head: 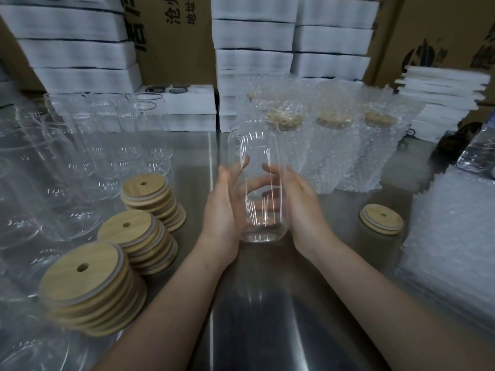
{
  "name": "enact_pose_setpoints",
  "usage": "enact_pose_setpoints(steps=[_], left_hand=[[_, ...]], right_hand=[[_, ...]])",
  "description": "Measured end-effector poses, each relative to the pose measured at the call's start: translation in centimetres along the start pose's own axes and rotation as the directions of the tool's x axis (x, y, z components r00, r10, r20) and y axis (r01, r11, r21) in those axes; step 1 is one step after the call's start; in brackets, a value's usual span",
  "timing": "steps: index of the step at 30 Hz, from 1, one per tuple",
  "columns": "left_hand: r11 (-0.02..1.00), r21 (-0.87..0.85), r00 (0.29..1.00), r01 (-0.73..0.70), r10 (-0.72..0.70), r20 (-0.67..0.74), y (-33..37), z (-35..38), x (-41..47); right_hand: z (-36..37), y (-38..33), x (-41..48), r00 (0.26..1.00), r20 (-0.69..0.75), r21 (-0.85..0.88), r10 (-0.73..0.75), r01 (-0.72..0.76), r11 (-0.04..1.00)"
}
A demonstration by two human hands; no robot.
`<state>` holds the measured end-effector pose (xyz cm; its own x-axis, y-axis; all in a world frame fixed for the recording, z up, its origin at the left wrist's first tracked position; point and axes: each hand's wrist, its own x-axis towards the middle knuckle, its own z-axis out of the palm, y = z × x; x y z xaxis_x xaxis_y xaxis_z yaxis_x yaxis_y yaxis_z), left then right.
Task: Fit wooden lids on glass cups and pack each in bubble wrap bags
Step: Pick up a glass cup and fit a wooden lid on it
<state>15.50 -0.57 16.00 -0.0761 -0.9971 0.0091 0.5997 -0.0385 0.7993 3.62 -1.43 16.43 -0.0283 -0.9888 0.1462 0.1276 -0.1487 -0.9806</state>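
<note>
- Glass cup (258,183): centre of view, no lid on it, mouth toward 12 o'clock and base toward the wrists. It is cradled between both hands above the steel table (267,322), probably for inspection before a lid goes on.
- Left hand (221,207): palm on the cup's 9 o'clock wall, fingers curled behind the glass and gripping it.
- Right hand (304,207): mirrors this on the 3 o'clock wall, fingers wrapped round the back.
- Wooden lids (83,274): three stacks at 8 o'clock, each lid with a straw hole, likely kept within the left hand's reach.
- Single lid (381,218): at 3 o'clock, apart from the stacks, probably set out for this cup.
- Empty cups (80,162): massed at 9 to 10 o'clock, awaiting lids.
- Packed cups (332,145): upright at 1 o'clock, lidded and inside bubble wrap.
- Bubble wrap bags (450,250): flat pile at 4 o'clock.
- Foam trays (77,52): stacked at 11 to 12 o'clock.
- Cartons (174,36): printed with Chinese characters; "地址" is legible, the rest cropped.
</note>
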Motion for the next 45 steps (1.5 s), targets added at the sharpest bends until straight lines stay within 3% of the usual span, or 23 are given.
enact_pose_setpoints(steps=[5, 12, 16, 21, 25, 31, 39, 45], left_hand=[[0.987, 0.138, 0.995, -0.079, 0.087, -0.05, -0.2, -0.2, -0.1], [0.861, 0.417, 0.948, -0.29, 0.318, 0.003, -0.8, 0.1, -0.8], [0.668, 0.642, 0.912, -0.376, 0.388, 0.131, -1.2, -0.1, -0.9], [0.427, 0.8, 0.871, -0.421, 0.436, 0.225, -1.5, -0.2, -1.1], [0.236, 0.841, 0.797, -0.486, 0.513, 0.317, -1.4, -0.3, -1.1], [0.029, 0.847, 0.695, -0.53, 0.587, 0.415, -1.4, -0.7, -0.8], [-0.029, 0.843, 0.656, -0.537, 0.613, 0.439, -1.9, -0.8, -0.3], [-0.019, 0.845, 0.662, -0.535, 0.611, 0.433, -2.0, -0.8, -0.2]], right_hand=[[0.1, -0.5, 0.6, 0.996, 0.09, 0.086, -0.026, 0.018, 0.996], [-1.0, -1.5, 0.7, 0.991, 0.1, 0.084, -0.095, 0.086, 0.993], [-1.5, -2.1, 0.6, 0.99, 0.088, 0.098, -0.111, 0.102, 0.99], [-1.4, -2.7, 0.2, 0.988, 0.077, 0.147, -0.135, 0.122, 0.982], [-1.6, -2.8, 0.0, 0.982, 0.07, 0.175, -0.177, 0.163, 0.971], [-1.4, -3.1, -0.4, 0.98, 0.028, 0.152, -0.196, 0.19, 0.97], [-1.4, -3.3, -0.6, 0.991, 0.014, 0.198, -0.132, 0.127, 0.972], [-1.8, -2.8, 0.3, 0.998, 0.021, 0.39, -0.056, 0.043, 0.92]])
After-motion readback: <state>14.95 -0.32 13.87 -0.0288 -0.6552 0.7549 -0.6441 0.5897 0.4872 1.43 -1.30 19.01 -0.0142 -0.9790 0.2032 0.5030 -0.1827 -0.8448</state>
